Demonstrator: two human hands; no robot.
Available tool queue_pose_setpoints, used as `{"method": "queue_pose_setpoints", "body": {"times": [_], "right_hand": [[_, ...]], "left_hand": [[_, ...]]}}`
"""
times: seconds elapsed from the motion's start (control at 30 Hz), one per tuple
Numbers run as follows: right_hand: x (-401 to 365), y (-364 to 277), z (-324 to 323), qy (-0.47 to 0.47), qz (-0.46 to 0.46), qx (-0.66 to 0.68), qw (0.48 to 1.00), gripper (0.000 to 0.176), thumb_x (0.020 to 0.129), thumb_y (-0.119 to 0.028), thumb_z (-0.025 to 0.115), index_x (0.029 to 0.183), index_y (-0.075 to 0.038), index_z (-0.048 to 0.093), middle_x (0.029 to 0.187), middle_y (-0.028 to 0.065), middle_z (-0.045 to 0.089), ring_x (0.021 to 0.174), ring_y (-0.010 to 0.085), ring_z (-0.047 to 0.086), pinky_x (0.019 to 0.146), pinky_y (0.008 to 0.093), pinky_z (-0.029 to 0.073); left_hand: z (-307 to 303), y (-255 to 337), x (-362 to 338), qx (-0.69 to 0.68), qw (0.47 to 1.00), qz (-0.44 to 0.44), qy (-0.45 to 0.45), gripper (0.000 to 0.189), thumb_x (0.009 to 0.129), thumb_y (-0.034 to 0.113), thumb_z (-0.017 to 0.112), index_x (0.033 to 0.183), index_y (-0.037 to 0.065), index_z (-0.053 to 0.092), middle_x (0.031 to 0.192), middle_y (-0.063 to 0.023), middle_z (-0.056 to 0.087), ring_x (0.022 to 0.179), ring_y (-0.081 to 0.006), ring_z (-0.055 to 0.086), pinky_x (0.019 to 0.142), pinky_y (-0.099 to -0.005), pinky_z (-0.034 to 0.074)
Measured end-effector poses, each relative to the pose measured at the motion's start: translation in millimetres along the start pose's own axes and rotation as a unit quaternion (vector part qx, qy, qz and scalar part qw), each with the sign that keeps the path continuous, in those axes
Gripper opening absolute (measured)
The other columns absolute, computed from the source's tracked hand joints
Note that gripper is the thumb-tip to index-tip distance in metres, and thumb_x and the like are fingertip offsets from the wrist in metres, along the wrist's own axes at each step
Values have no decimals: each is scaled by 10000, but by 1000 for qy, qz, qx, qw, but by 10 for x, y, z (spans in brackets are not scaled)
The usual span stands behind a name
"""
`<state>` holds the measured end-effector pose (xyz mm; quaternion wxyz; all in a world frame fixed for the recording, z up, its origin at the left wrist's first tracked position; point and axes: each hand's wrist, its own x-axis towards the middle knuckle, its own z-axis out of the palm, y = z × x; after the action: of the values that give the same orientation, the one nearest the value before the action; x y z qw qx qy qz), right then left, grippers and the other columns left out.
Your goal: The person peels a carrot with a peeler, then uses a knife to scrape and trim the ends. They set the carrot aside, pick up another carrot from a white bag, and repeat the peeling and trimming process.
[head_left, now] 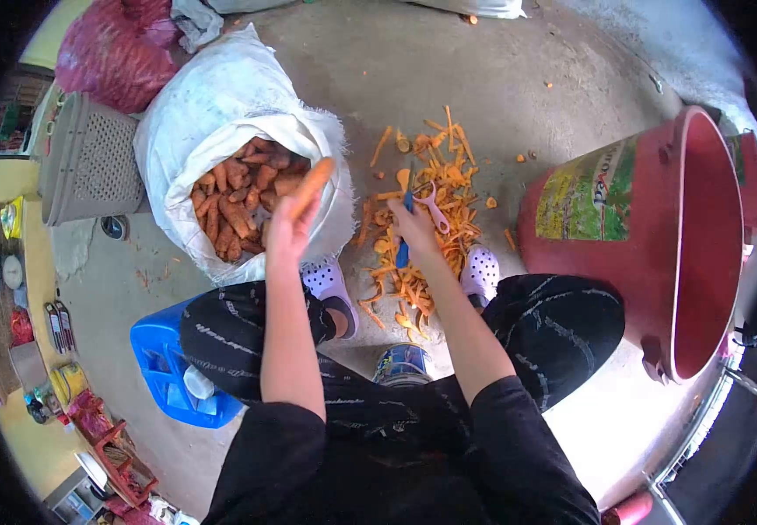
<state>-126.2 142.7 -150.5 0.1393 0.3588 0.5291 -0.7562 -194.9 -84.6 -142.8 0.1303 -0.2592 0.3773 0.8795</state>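
A carrot (pixel 314 185) is gripped in my left hand (pixel 287 229), its tip pointing up and away, just right of the sack's mouth. The white woven sack (pixel 221 83) lies open towards me, with many unpeeled carrots (pixel 237 197) inside. Over a heap of orange peelings (pixel 448 188) on the floor, my right hand (pixel 413 229) closes around a slim blue knife (pixel 402 255), which sticks out above and below the fingers. A pink peeler (pixel 434 208) shows right beside those fingers, above the peelings.
On the right stands a large red bucket (pixel 650 245) with a coloured label. A blue jerrycan (pixel 164 363) is by my left knee, and a small blue can (pixel 403 360) between my legs. A grey basket (pixel 94 162) and a red mesh sack (pixel 116 57) stand behind the white sack.
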Motion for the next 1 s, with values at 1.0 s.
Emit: {"method": "queue_pose_setpoints", "body": {"times": [1.0], "right_hand": [[-1072, -830, -665, -102, -97, -91, 986, 695, 796, -579, 640, 1022, 54, 463, 755, 74, 525, 603, 145, 532, 534, 262, 453]], "left_hand": [[1040, -587, -1495, 412, 884, -4, -222, 275, 817, 124, 690, 1015, 55, 511, 781, -5, 549, 645, -92, 534, 591, -251, 459]]}}
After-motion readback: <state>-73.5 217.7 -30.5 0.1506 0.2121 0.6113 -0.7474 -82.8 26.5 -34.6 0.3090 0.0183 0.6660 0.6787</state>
